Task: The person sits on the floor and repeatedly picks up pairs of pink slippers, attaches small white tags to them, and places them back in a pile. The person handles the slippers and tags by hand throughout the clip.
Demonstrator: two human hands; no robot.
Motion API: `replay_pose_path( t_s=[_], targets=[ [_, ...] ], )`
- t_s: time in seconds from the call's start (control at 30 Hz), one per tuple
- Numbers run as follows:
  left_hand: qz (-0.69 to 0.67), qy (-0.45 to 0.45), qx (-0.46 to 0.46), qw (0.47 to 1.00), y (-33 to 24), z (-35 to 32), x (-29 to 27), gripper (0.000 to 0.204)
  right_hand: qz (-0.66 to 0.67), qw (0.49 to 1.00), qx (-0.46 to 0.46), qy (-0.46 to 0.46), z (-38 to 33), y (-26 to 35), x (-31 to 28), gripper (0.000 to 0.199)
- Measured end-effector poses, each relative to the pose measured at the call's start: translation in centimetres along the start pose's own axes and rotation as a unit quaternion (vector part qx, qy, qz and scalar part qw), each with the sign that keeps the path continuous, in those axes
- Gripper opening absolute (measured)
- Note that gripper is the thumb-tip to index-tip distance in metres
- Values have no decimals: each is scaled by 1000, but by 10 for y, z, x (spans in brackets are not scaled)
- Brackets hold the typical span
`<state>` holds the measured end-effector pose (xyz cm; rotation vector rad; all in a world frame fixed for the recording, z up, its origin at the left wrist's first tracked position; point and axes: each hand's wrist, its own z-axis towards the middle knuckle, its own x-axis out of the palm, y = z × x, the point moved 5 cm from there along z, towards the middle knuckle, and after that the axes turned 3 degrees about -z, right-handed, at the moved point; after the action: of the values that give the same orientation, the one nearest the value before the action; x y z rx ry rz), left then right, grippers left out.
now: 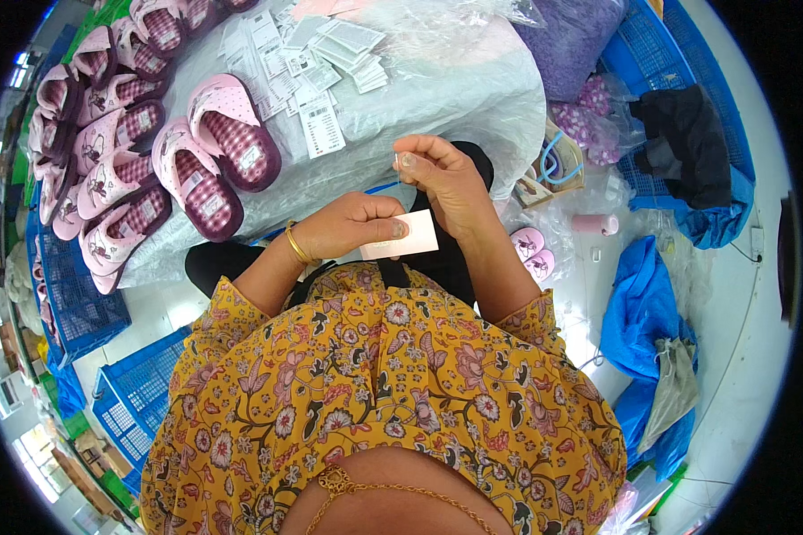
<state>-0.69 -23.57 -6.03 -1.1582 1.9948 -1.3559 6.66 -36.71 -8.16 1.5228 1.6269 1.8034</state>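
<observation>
A small pale pink card (421, 234) is pinched under the thumb of my left hand (352, 223), held above my lap. Up and to the right of it, my right hand (446, 183) has its thumb and index finger pressed together. A tiny pale bit shows at those fingertips, too small to name. Nearest on the table is a pair of pink slippers (207, 160) with plaid insoles, left of my hands. Beyond my hands lies a loose pile of printed paper tags (319, 125), one of them toward the table's near edge.
Several more pink slippers (116, 134) crowd the table's left side. Clear plastic covers the tabletop (437, 89). Blue crates (138, 392) stand at lower left. On the right are a small open box (553, 174), a pink cylinder (595, 224) and a blue sheet (638, 312) on the floor.
</observation>
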Motion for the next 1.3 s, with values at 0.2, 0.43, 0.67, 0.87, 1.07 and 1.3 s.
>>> replay_pose_path(
  t_s=[0.2, 0.43, 0.67, 0.87, 1.07, 1.3],
  targets=[
    [-20, -4, -1, 1000, 1, -5, 0, 24, 10, 1000, -15, -17, -2, 6, 12, 23],
    [-18, 1, -3, 1000, 4, -7, -1, 25, -17, 1000, -4, -7, 2, -4, 7, 19],
    [-33, -3, 0, 999, 10, -9, -1, 26, -35, 999, -9, -19, 4, -4, 12, 18],
    [-20, -6, 4, 1000, 10, -10, -1, 27, -35, 999, 2, -26, 5, -6, 14, 18],
    [-34, -55, 20, 998, 8, -11, -8, 24, -3, 999, 5, -53, 7, -6, 6, 22],
    [-125, -284, 136, 941, 22, -7, -46, 31, -97, 986, -77, -111, -14, 23, -1, 32]
  ],
)
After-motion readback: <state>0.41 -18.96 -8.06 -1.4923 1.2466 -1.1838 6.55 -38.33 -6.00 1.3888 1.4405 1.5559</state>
